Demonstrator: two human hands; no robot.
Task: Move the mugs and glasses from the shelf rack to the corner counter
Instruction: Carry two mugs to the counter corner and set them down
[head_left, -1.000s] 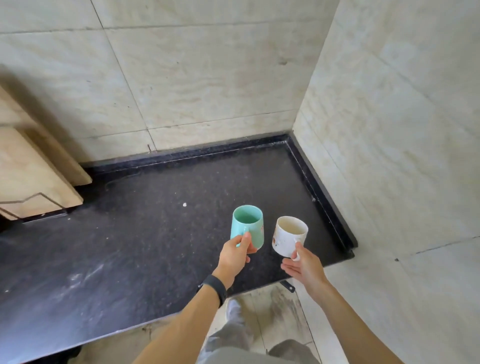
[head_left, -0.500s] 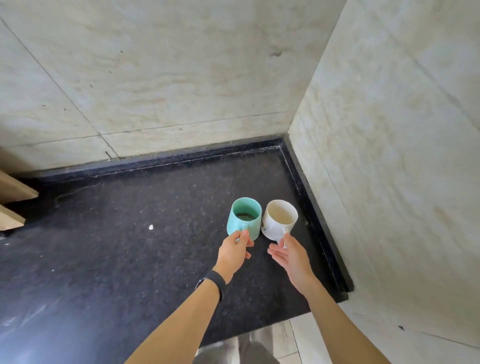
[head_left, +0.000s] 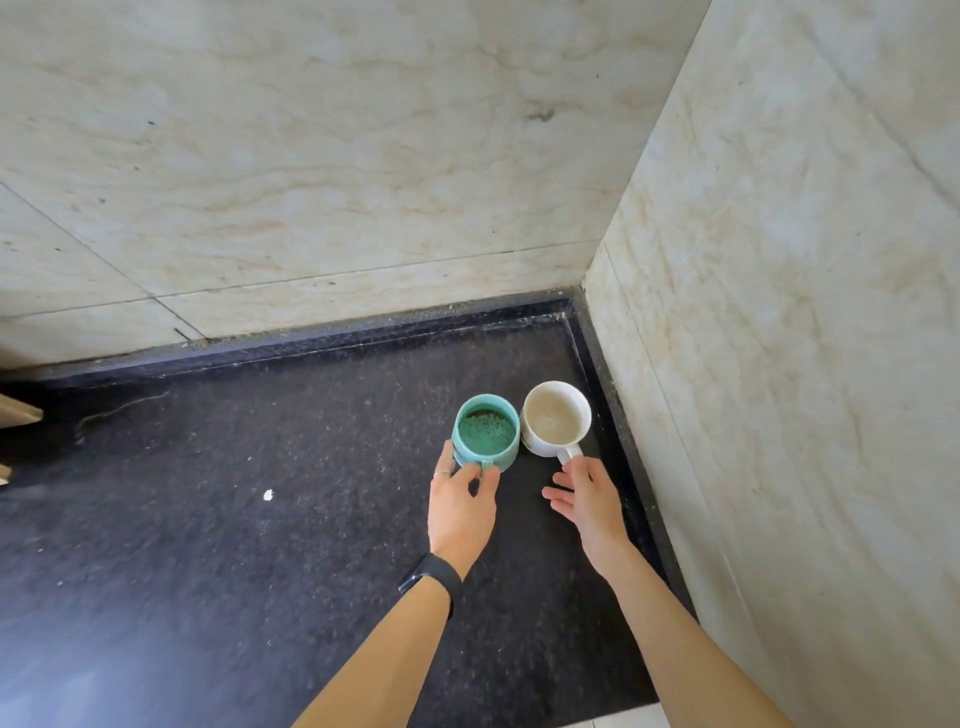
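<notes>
Mugs on the dark tabletop (head_left: 260, 545): left hand (head_left: 460, 506) pinches the green mug (head_left: 485, 436) handle; right hand (head_left: 589, 499), fingers spread, touches the white mug (head_left: 555, 418) handle.

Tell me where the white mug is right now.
In the head view the white mug stands on the black counter near the right wall's edge, right beside the teal mug, its handle at the right hand's fingertips.

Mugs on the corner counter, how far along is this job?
Done: the teal mug and white mug stand upright, side by side on the black counter near the corner. In hand: the left hand is at the teal mug's handle; the right hand is open. No glasses or rack in view.
</notes>
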